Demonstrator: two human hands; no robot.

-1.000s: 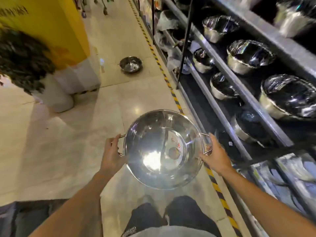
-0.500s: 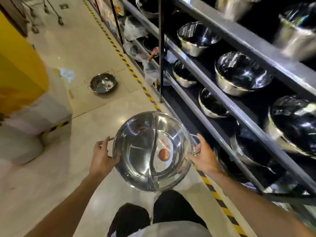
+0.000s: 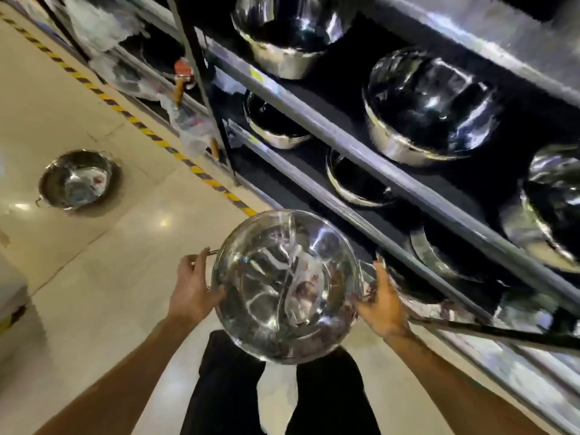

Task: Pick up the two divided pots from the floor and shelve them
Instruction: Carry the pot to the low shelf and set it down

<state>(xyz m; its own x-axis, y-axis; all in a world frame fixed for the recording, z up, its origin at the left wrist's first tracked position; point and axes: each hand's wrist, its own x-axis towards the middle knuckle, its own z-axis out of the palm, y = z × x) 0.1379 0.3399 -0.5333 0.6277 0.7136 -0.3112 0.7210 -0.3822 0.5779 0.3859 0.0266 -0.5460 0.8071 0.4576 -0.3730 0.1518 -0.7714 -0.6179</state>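
Note:
I hold a shiny steel divided pot [image 3: 287, 285] in front of me, its curved partition running down the middle. My left hand [image 3: 193, 287] grips its left wire handle and my right hand [image 3: 381, 304] grips the right one, close to the edge of the lower shelf [image 3: 361, 221]. A second divided pot [image 3: 77, 180] sits on the beige floor at the left, well away from both hands.
A dark shelving rack [image 3: 339, 127] fills the right side, its tiers stocked with several steel pots. A yellow-and-black striped line [image 3: 141, 128] runs along the floor by the rack. Plastic-wrapped goods [image 3: 188, 127] lie at the rack's far end. My dark trouser legs are below the pot.
My view has swung right toward the rack and the held pot has moved closer to the lower shelves. The floor pot now appears further left. Both hands keep their grip.

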